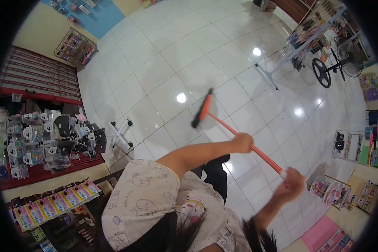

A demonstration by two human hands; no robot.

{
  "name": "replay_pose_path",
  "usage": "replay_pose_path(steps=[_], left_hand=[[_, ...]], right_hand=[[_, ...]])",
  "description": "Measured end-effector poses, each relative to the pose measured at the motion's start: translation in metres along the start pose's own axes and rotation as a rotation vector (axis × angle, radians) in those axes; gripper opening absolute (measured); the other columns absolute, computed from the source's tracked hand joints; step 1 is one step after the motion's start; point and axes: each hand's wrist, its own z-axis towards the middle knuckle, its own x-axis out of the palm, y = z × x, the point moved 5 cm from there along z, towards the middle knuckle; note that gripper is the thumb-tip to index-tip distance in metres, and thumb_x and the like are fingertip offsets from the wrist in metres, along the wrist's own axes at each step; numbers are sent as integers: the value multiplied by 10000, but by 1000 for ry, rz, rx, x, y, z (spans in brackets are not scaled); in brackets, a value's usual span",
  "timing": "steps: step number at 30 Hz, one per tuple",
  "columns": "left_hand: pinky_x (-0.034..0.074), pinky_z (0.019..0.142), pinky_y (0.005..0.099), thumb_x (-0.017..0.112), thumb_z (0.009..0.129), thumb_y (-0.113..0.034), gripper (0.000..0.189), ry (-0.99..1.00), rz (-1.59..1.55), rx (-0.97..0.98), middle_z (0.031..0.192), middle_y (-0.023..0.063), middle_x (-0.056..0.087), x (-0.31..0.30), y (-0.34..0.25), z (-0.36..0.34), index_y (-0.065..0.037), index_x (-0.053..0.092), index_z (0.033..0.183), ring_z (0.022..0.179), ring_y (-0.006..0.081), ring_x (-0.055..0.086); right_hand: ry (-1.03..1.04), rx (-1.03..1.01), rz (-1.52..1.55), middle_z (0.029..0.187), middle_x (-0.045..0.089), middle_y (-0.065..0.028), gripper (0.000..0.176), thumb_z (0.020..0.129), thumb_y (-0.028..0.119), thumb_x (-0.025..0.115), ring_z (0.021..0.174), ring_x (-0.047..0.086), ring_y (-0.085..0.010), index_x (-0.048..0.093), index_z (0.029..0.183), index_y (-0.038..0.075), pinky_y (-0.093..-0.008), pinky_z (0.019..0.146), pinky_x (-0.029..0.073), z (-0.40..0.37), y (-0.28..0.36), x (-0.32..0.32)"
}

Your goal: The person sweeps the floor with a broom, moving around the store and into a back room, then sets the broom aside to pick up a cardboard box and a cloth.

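A broom with an orange-red head (205,108) and dark bristles is on the pale tiled floor (155,113) in front of me. Its red stick (262,155) runs back to the lower right, towards my body. My left hand (242,143) is wrapped round the middle of this stick, with the arm stretched across in front of me. Near the top end, by a whitish cap, my right hand (293,185) is closed on the same stick; it is slightly blurred.
Packaged goods hang over a red ledge (50,168) at left, beside a white wheeled stand base (121,134). A rack foot (268,76) and a fan (348,59) stand at upper right. A round display rack (329,191) is close on the right.
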Motion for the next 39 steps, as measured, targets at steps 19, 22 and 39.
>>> replay_pose_path(steps=[19,22,39], left_hand=[[450,568,473,623,658,-280,229,196,21,70,594,166,580,31,72,100,-62,620,585,600,364,579],[479,602,449,613,656,-272,199,245,254,-122,635,139,611,20,149,83,-79,650,630,651,340,609],[460,622,435,607,725,-227,214,258,-251,447,669,195,584,13,-135,300,-26,604,652,678,370,584]], right_hand=[[162,242,77,487,385,-43,383,854,140,463,470,369,-157,348,502,43,-312,493,344,96,-112,6],[235,442,49,507,388,-45,358,846,133,441,521,387,-161,350,510,51,-327,522,327,90,-165,27],[-236,-160,-90,455,332,-34,370,846,133,424,426,290,-130,304,501,77,-307,446,289,248,42,-29]])
